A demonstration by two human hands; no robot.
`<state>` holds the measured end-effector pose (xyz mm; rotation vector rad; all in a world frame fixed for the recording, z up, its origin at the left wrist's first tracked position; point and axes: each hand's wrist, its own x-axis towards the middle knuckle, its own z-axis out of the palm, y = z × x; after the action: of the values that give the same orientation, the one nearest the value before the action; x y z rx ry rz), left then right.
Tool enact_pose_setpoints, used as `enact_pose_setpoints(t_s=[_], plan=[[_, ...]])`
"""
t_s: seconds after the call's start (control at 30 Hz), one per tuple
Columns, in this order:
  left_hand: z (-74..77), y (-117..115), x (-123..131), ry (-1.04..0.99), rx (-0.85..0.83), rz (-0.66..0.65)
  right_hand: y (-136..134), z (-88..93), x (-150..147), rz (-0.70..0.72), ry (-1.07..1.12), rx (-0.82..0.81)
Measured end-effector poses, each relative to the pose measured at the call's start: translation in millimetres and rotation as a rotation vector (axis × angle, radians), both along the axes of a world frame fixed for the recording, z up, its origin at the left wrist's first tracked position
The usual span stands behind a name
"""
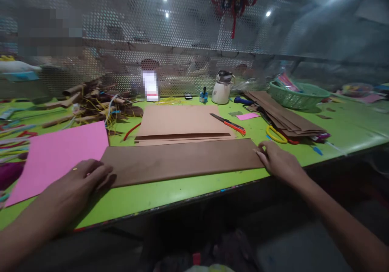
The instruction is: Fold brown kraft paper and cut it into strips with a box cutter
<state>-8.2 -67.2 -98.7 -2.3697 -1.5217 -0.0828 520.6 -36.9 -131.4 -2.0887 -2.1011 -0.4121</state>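
A long folded brown sheet (182,160) lies along the front of the green table. Its left end is under the curled fingers of my left hand (88,178), which grips the edge there. At the opposite end, my right hand (273,158) pinches the corner between thumb and fingers. Just behind the fold rests a stack of lighter tan sheets (179,120), with an orange-handled cutter knife (231,124) on its right part. A pink sheet (67,150) lies beside my left hand, partly covered by it.
Brown scraps and yellow strands (100,101) are heaped at the back left. Folded brown sheets (285,114), yellow-handled scissors (276,135) and a green basket (299,95) occupy the right. A white jug (221,89) and blue bottle (203,96) stand near the mesh wall (182,33).
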Motion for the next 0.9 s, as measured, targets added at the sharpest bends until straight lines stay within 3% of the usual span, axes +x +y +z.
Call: enact_pose_setpoints(t_s=[0.13,0.2,0.27,0.47,0.57,0.7,0.8,0.9], plan=[[18.0,0,11,0.123,-0.162,-0.096,7,-3.7,4,0.302,-0.021,0.185],[23.6,0,10,0.173,-0.189,-0.105,12,-2.4,5,0.481,-0.053,0.193],[28.9,-2,11,0.191,-0.234,-0.091,15,1.2,5,0.568,-0.125,0.174],[43.6,-14,28,0.215,-0.329,-0.072,11,16.8,-3,0.562,-0.282,0.097],[47.0,-23,51,0.222,-0.306,0.044,9,17.0,-5,0.612,-0.227,0.016],[41.4,-28,86,0.162,-0.154,0.251,13,6.7,2,0.607,-0.027,-0.002],[32.7,-28,101,0.134,-0.079,0.272,15,4.5,7,0.558,0.037,0.016],[28.2,-27,104,0.119,-0.066,0.261,9,14.3,2,0.468,0.026,-0.05]])
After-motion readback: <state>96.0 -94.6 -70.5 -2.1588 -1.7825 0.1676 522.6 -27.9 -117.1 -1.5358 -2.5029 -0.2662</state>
